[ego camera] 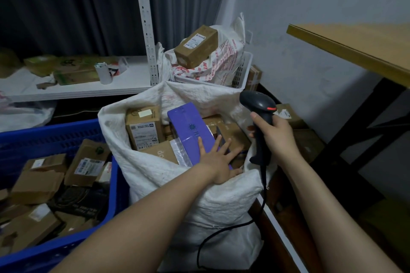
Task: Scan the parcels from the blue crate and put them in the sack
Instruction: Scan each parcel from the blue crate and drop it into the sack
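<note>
The white woven sack (199, 201) stands nearly full beside the blue crate (116, 186), where many cardboard parcels (86, 163) wait. A purple box (188, 127) lies tilted on top of the sack's load. It looks stiff, smooth and probably light, best held across its long edges. The left hand (219, 162) rests on it, fingers spread flat. The right hand (277, 137) grips the barcode scanner (258, 104) upright by its handle.

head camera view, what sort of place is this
Probably a small parcel sorting room or courier depot: a blue crate of labelled cardboard parcels, a white woven sack stuffed with more, and a barcode scanner held in the right hand.
</note>
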